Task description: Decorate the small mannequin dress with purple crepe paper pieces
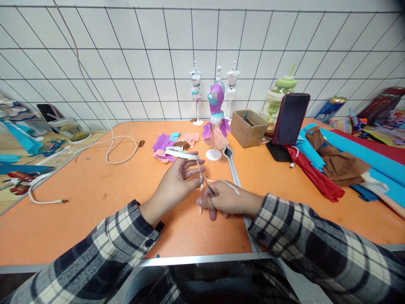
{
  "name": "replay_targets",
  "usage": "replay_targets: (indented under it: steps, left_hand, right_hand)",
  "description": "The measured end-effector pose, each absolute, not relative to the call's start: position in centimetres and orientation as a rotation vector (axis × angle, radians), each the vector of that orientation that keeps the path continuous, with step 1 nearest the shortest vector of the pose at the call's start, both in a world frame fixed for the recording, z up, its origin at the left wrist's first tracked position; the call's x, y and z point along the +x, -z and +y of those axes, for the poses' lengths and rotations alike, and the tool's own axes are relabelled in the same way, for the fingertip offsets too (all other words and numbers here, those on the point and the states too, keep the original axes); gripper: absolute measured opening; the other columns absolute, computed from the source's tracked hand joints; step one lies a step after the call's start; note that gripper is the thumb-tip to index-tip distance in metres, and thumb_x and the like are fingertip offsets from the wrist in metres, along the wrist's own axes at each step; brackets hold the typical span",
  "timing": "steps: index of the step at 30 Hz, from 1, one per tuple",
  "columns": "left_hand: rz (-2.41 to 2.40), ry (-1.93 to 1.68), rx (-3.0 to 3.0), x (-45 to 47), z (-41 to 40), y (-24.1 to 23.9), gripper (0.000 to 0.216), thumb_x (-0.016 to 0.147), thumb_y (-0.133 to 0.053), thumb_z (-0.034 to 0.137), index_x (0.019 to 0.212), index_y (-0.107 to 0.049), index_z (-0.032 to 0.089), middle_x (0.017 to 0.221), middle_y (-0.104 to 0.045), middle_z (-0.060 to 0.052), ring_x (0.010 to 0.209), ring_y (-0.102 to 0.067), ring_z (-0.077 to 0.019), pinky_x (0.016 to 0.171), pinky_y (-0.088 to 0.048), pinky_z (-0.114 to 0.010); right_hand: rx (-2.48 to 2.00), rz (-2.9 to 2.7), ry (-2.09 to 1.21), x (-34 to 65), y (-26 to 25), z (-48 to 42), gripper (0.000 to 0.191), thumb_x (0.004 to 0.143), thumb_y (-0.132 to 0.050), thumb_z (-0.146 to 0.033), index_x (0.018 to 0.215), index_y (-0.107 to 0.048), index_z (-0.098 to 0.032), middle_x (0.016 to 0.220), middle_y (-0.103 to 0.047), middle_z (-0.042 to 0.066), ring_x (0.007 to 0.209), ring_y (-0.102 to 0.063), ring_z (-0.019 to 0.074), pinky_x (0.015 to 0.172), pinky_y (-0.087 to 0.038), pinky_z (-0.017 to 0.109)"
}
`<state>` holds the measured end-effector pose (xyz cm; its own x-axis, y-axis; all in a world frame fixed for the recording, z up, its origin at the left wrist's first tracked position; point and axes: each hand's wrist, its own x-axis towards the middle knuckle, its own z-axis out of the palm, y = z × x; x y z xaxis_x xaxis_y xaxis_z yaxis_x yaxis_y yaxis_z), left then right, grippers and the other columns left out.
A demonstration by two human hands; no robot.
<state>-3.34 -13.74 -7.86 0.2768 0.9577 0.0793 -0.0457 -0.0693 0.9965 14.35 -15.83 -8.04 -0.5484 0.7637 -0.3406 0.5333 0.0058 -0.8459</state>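
Note:
Over the orange table (95, 198), my left hand (175, 183) has its fingers stretched toward the right and pinches a thin white ribbon (202, 175). The ribbon runs up to a white spool (182, 153) that rests on my fingertips. My right hand (226, 199) is closed round small scissors (211, 192), whose blades meet the ribbon. A loose ribbon end trails over my right hand. Just beyond stands a small mannequin (217, 122) dressed in purple, blue and pink cloth.
Cloth scraps (172, 141) lie behind the spool. A cardboard box (248, 126), a propped phone (290, 120), a green bottle (278, 99) and folded fabrics (341, 166) fill the right side. A white cable (117, 152) loops at left. Two bare mannequins (196, 90) stand at the wall.

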Motion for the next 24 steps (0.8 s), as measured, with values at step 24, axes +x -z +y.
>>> replay_targets:
  steps: [24]
  left_hand:
    - [0.942,-1.088,1.412,-2.59,-14.49,7.88,0.07,0.068,-0.074,0.009,0.131,-0.05,0.026,0.138,-0.052,-0.012,0.11,-0.066,-0.0256,0.085,-0.06,-0.039]
  right_hand:
    - [-1.515,-2.253,-0.805,13.31,8.66,-15.57,0.034,0.088,-0.059,-0.046,0.067,-0.056,-0.02,0.067,-0.065,0.002,0.061,-0.056,0.0153,0.058,-0.031,0.028]
